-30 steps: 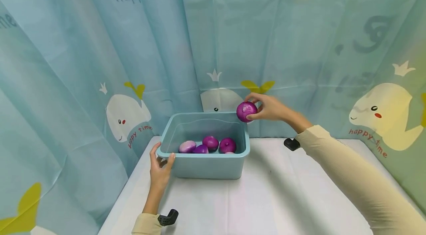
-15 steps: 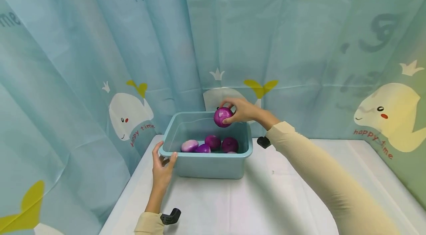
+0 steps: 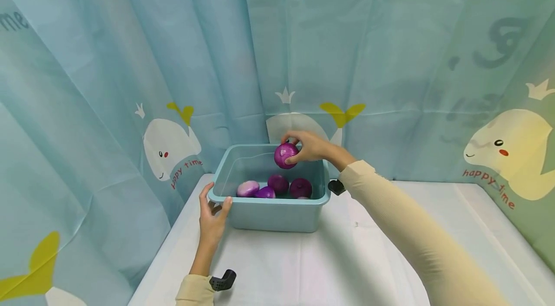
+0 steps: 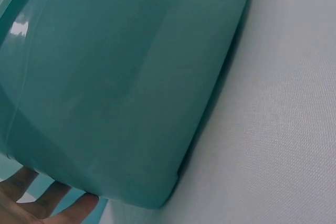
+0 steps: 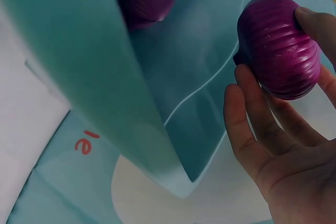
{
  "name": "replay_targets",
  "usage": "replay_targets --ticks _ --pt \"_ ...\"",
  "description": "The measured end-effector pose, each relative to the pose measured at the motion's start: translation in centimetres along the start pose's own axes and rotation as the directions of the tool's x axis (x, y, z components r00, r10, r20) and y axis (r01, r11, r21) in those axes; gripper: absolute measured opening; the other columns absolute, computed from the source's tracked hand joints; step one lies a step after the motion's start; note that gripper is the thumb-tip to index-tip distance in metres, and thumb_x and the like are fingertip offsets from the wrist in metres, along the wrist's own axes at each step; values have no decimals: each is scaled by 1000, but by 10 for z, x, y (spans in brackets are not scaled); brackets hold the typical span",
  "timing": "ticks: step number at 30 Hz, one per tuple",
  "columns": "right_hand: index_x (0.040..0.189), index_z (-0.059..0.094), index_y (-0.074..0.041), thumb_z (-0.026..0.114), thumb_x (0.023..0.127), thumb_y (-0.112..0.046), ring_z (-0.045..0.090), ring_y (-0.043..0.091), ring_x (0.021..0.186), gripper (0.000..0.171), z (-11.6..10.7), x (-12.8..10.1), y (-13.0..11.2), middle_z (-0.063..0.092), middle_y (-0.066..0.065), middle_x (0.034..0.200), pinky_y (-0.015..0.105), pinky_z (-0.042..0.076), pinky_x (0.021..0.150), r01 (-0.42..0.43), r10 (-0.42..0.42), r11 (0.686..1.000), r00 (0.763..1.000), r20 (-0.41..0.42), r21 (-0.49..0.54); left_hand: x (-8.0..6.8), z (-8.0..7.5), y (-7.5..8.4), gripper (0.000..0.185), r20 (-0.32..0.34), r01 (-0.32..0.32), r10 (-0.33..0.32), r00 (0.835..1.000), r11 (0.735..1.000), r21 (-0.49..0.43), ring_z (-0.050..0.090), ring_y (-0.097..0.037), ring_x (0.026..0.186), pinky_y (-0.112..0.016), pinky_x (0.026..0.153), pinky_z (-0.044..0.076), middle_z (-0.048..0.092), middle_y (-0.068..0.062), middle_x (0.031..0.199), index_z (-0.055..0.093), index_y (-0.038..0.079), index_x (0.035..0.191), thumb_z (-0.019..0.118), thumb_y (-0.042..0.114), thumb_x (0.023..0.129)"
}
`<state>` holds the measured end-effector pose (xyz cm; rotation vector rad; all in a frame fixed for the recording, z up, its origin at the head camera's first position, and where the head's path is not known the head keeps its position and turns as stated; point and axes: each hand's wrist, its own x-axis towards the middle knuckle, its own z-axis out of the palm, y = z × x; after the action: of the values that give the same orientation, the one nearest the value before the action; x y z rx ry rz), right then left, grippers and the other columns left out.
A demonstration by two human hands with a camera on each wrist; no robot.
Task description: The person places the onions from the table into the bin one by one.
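My right hand [image 3: 309,147] pinches a purple onion [image 3: 285,155] between thumb and fingers, above the inside of a blue-green plastic bin [image 3: 273,217]. In the right wrist view the onion [image 5: 281,45] shows its ribbed skin, well apart from the bin wall [image 5: 89,72]. My left hand [image 3: 211,219] grips the bin's front left corner, thumb on the front rim and fingers against the side. The left wrist view shows those fingers [image 4: 68,208] touching the bin wall [image 4: 121,77]. Several onions lie on the bin floor, among them a dark one [image 3: 300,188] and a paler one [image 3: 248,189].
The bin stands on a white-covered table [image 3: 368,248] near its back edge. A blue-green curtain [image 3: 390,55] printed with whales hangs close behind the bin and along both sides. Black wrist devices [image 3: 223,280] are worn at both sleeves.
My right hand has carried the onion left, from the bin's back right corner to over its inside, then slightly lower. My left hand keeps its grip on the corner.
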<state>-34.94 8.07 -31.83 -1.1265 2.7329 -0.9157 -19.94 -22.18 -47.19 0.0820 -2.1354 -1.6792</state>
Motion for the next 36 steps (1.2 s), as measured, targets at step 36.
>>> replay_targets --ticks 36 --pt "158 38 -14 83 88 -31 45 43 139 85 -14 -53 22 40 9 160 59 43 106 5 -2 998 998 -62 60 0 -1 1 70 10 1 -1 1000 1000 25 51 -43 130 -41 94 47 39 -20 157 25 30 157 65 29 101"
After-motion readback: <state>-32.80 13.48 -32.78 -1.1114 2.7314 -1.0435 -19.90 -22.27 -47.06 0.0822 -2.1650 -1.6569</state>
